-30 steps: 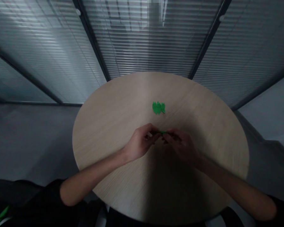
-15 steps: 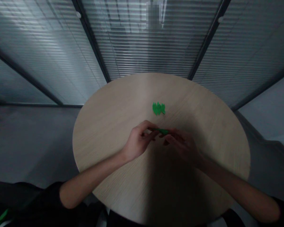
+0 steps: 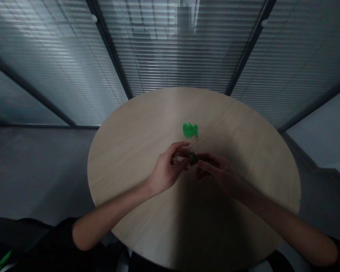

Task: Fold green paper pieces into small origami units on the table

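Between my two hands, above the middle of the table, is a small green leaf-shaped piece [image 3: 193,156], seen nearly edge-on and partly covered by fingers. My left hand [image 3: 166,168] pinches its left end between thumb and fingers, with the index finger stretched out above it. On the other side, my right hand [image 3: 219,172] grips its lower right end with thumb and fingertips, in shadow. Just beyond the hands, a green cluster of leaf-shaped pieces [image 3: 190,130] lies flat on the wooden table; the pieces sit side by side and nothing touches them.
The round wooden table [image 3: 124,139] spreads under both arms. Behind it stands a glass wall with blinds [image 3: 170,64] and dark frames. Green plant leaves [image 3: 1,258] show at the lower left, beside a dark chair-like shape [image 3: 14,230].
The held green piece has turned from lying level to a steeper tilt and shows less of its surface. My left index finger has lifted off it. The cluster has stayed in place.
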Demonstrator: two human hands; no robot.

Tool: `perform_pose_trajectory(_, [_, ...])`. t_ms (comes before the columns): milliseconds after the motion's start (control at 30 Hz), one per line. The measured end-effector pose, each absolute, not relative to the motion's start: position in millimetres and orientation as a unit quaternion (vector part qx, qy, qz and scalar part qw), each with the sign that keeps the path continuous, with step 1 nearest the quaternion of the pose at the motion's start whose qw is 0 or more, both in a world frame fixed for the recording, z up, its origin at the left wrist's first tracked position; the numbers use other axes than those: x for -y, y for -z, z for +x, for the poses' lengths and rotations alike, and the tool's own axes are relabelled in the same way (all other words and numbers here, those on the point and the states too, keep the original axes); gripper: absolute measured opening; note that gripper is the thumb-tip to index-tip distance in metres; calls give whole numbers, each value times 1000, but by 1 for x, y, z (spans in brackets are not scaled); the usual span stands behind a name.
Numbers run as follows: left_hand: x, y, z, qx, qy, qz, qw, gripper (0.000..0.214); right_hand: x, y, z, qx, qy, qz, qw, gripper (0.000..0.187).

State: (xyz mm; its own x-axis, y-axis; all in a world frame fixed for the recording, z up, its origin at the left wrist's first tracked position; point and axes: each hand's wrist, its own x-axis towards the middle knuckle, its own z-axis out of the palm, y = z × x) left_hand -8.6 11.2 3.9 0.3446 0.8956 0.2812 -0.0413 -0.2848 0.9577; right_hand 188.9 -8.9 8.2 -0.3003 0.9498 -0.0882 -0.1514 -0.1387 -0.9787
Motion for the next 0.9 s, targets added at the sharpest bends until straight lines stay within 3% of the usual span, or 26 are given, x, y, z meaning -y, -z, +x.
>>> perform_pose_trajectory(500, [-9,-5,-11,-339,-462,652,496,35,9,-4,188,521,-580,-413,470,25])
perform_pose_trajectory(733, [-11,-11,-12,-338,-497,711,365,17,12,1,183,545,-502,-433,513,26])
perform_pose_trajectory(900, [-14,-10,-12,-328,-487,741,325,5,15,3,183,578,-459,-464,491,28])
